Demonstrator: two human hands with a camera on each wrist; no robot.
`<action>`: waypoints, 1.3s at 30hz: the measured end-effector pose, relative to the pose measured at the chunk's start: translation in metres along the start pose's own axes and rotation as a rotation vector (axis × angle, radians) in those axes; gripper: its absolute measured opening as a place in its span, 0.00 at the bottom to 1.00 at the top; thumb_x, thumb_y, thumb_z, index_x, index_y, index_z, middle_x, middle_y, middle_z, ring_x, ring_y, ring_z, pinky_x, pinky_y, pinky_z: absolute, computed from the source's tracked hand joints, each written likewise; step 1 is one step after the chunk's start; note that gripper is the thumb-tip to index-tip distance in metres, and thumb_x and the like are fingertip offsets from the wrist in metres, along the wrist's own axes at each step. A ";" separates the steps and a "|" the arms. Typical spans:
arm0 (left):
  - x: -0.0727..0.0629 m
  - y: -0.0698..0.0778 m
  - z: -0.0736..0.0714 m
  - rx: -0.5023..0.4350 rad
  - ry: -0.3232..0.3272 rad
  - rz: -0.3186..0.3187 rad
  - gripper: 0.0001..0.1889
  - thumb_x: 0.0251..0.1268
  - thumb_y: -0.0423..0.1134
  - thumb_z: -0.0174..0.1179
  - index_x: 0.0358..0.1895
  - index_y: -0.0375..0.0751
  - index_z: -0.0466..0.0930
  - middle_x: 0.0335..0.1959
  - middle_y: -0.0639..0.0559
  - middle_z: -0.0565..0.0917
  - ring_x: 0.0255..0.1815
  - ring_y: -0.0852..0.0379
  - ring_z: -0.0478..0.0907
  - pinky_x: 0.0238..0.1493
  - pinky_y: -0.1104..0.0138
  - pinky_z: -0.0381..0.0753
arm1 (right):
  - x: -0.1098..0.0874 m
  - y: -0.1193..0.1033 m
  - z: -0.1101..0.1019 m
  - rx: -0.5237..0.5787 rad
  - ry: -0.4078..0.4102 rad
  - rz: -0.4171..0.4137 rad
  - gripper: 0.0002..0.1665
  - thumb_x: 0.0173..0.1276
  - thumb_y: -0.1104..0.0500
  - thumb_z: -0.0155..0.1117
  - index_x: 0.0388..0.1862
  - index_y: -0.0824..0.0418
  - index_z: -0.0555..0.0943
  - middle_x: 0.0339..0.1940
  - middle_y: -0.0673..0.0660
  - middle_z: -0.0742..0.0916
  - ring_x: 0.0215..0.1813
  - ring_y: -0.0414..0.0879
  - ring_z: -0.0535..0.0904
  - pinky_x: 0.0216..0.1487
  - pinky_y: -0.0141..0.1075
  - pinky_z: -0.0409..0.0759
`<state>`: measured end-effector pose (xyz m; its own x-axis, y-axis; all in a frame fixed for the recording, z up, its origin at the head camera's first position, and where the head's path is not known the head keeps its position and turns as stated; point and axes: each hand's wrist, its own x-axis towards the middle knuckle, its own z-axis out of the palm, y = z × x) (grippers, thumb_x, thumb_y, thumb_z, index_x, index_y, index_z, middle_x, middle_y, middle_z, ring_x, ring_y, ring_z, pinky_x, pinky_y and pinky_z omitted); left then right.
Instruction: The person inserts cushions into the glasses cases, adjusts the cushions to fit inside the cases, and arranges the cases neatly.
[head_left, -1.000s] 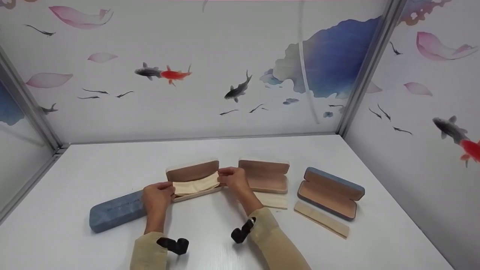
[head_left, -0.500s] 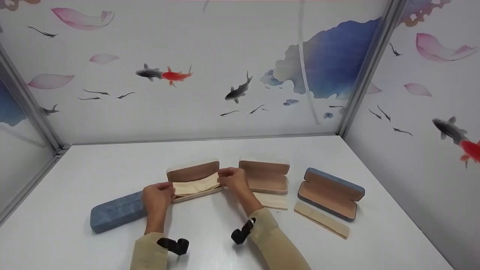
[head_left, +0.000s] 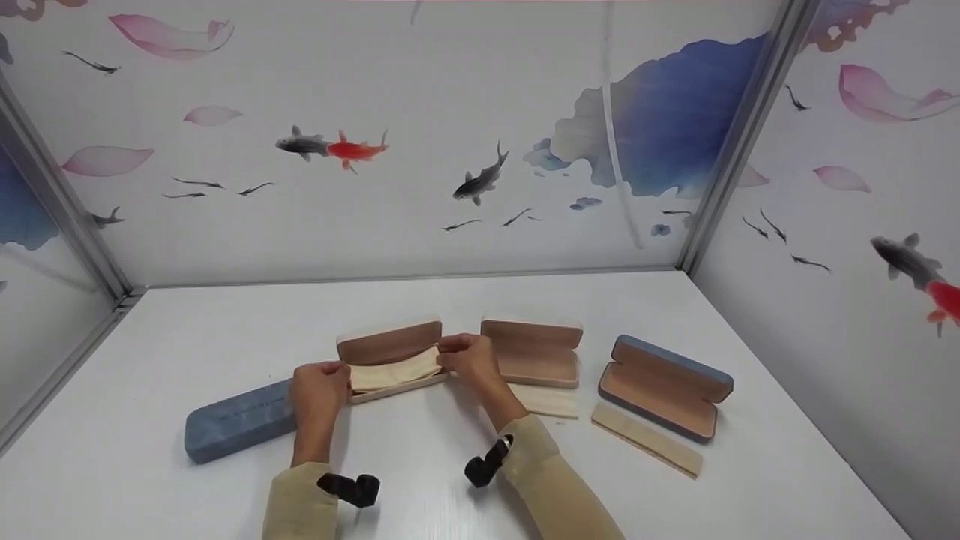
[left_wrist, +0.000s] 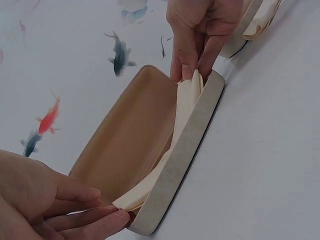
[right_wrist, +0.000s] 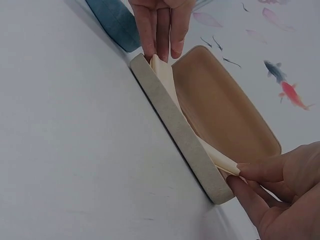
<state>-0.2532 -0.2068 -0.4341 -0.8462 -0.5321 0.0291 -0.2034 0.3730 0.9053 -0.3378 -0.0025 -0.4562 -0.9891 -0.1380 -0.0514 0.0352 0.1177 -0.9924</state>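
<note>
A folded cream cloth [head_left: 396, 373] lies lengthwise in an open pale eyeglass case [head_left: 390, 345] with a brown lining, sagging in the middle with its ends raised. At the right end, my right hand [head_left: 471, 358] pinches the cloth between thumb and forefinger, clearly so in the right wrist view. My left hand [head_left: 319, 391] is at the other end. In the left wrist view its fingertips [left_wrist: 119, 216] touch the cloth's tip, while its thumb stands a little apart from it. The case's front wall hides the lower part of the cloth.
Left of the hands lies a closed blue case [head_left: 238, 421]. To the right stand another open pale case [head_left: 534, 366], a cream cloth [head_left: 551, 401] in front of it, an open blue case [head_left: 660, 397] and a folded beige cloth [head_left: 646, 440]. Printed panels wall the table.
The head view has shifted slightly. Both hands stay at the cloth's two ends, and the cloth and cases keep nearly the same places.
</note>
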 end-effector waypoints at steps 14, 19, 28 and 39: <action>-0.005 0.006 -0.008 0.013 0.043 0.044 0.19 0.71 0.36 0.51 0.50 0.22 0.83 0.39 0.29 0.88 0.34 0.43 0.86 0.24 0.71 0.72 | -0.002 -0.009 -0.006 -0.048 0.020 -0.007 0.15 0.64 0.67 0.69 0.50 0.69 0.85 0.47 0.62 0.89 0.41 0.42 0.83 0.46 0.35 0.83; -0.007 0.009 -0.006 0.050 0.054 0.047 0.20 0.73 0.38 0.51 0.54 0.23 0.81 0.45 0.28 0.87 0.42 0.37 0.86 0.33 0.61 0.81 | -0.007 -0.021 -0.008 -0.171 0.039 0.006 0.20 0.65 0.57 0.72 0.53 0.66 0.84 0.51 0.61 0.88 0.52 0.49 0.84 0.53 0.39 0.82; 0.004 0.019 -0.015 0.144 -0.085 0.004 0.32 0.79 0.49 0.47 0.70 0.22 0.65 0.67 0.23 0.71 0.68 0.28 0.69 0.69 0.42 0.69 | -0.011 -0.039 -0.010 -0.231 -0.001 0.022 0.42 0.67 0.35 0.65 0.67 0.65 0.75 0.67 0.63 0.80 0.70 0.57 0.75 0.69 0.50 0.74; 0.010 0.028 -0.015 0.240 -0.127 0.069 0.35 0.79 0.52 0.47 0.69 0.18 0.64 0.66 0.21 0.71 0.66 0.26 0.70 0.66 0.40 0.71 | 0.003 -0.048 -0.005 -0.146 -0.036 0.103 0.52 0.65 0.31 0.64 0.75 0.65 0.65 0.76 0.65 0.70 0.77 0.61 0.65 0.75 0.55 0.65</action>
<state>-0.2595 -0.2129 -0.4016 -0.9141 -0.4051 0.0204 -0.2408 0.5825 0.7763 -0.3428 -0.0041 -0.4081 -0.9755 -0.1523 -0.1589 0.1128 0.2740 -0.9551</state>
